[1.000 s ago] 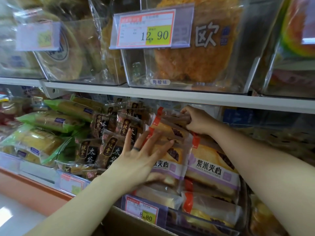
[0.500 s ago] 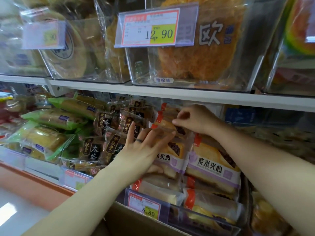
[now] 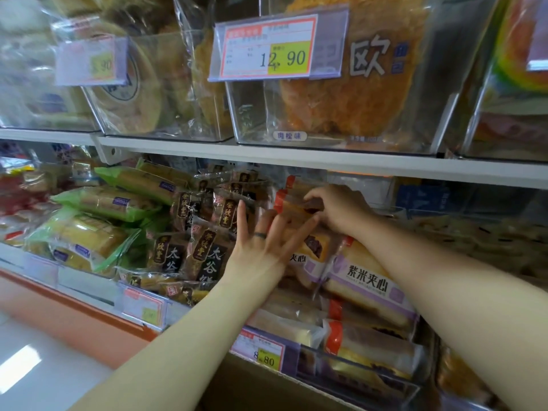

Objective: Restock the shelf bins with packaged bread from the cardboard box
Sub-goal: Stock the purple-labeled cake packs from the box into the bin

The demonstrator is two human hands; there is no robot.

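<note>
Head view: my left hand (image 3: 261, 250) lies flat, fingers spread straight, pressing the purple-labelled bread packs (image 3: 367, 283) stacked in the clear bin (image 3: 370, 363). My right hand (image 3: 338, 212) pinches the top bread pack (image 3: 292, 203) at the bin's back, just under the shelf (image 3: 326, 163).

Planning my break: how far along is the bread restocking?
Done: the bin behind the 8.80 tag holds stacked purple-labelled bread packs. In hand: the right hand grips a pack at the back; the left hand presses flat on the front ones. Left: cannot tell; only an edge of the cardboard box shows, not its contents.
</note>
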